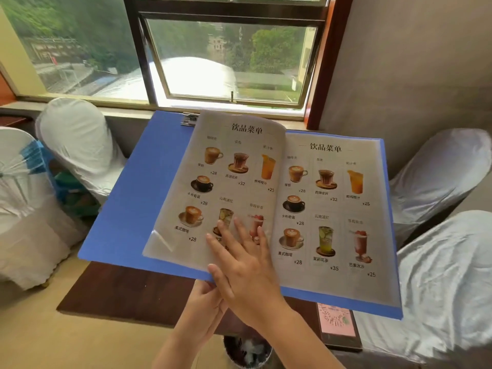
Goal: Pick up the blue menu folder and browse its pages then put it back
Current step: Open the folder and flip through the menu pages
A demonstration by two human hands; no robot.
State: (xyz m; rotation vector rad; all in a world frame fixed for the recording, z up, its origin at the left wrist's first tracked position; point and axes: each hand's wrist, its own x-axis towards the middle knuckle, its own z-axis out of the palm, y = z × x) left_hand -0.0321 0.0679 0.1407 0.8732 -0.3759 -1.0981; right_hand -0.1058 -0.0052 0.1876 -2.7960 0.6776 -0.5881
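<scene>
The blue menu folder [138, 187] is held open in the air above a dark wooden table [125, 294]. Its right page shows drink pictures and prices. A clear-sleeved page [213, 169] with the same drinks stands part-turned over the middle. My left hand [205, 307] grips the folder's near edge from below, near the spine. My right hand [245, 265] lies flat on the lower part of the turning page, fingers spread. A metal clip [189, 119] sits at the folder's far edge.
White-covered chairs stand at the left [77, 145] and right [436, 177], with another at the near right [447, 288]. A small card stand [338, 326] lies on the table's right end. A window [229, 57] is straight ahead.
</scene>
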